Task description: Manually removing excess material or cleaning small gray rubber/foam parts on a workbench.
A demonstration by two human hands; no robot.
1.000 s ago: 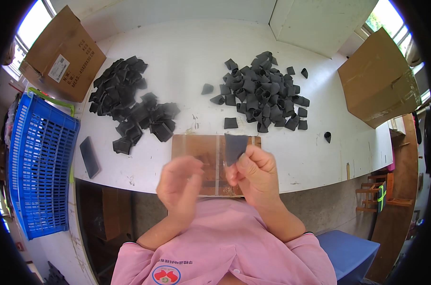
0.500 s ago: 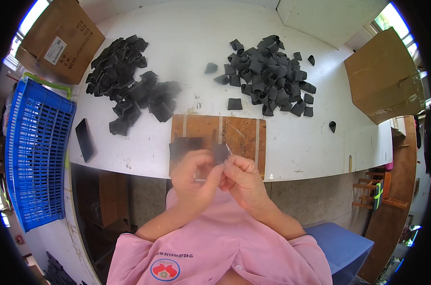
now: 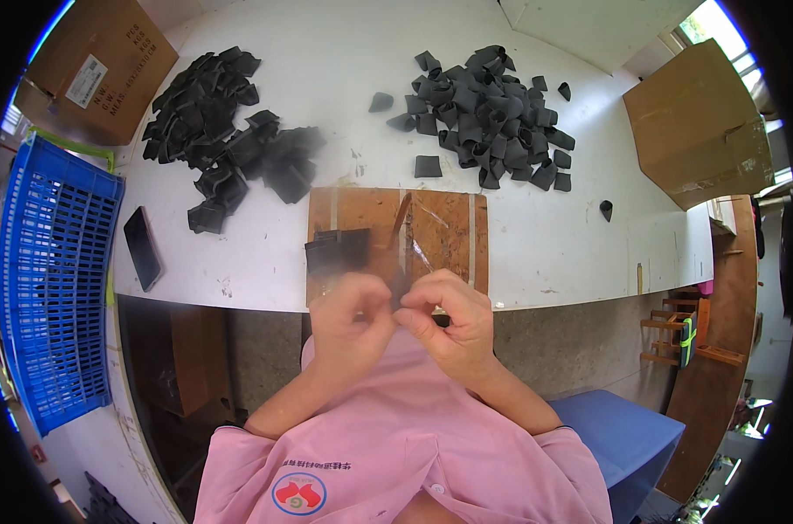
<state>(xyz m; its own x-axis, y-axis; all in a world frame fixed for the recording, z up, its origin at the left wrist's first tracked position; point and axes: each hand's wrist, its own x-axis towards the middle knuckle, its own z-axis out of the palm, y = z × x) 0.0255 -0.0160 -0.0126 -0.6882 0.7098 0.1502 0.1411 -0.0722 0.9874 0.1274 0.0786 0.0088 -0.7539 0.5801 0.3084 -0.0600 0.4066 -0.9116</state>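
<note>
My left hand (image 3: 354, 316) and my right hand (image 3: 453, 321) meet just over the table's front edge. Both are closed in a pinch, fingertips together, on a small dark grey piece of fabric (image 3: 401, 285) that is blurred and mostly hidden. Beyond them lies a brown wooden board (image 3: 453, 214) with pale strips across it. Flat black fabric pieces (image 3: 338, 251) rest on its left part. A narrow brown strip (image 3: 401, 220) and a thin shiny strip (image 3: 422, 253) show on the board's middle.
Back left is a heap of flat black pieces (image 3: 204, 105); back right, a pile of curled ones (image 3: 484, 113). A phone (image 3: 143, 249) lies at left, beside a blue basket (image 3: 60, 279). Cardboard boxes (image 3: 99, 70) stand at both sides, with a blue stool (image 3: 619, 441) at lower right.
Both hands have come down nearer to me, off the board, with the dark piece between them. The view has shifted slightly, and the flat pieces on the board show more sharply.
</note>
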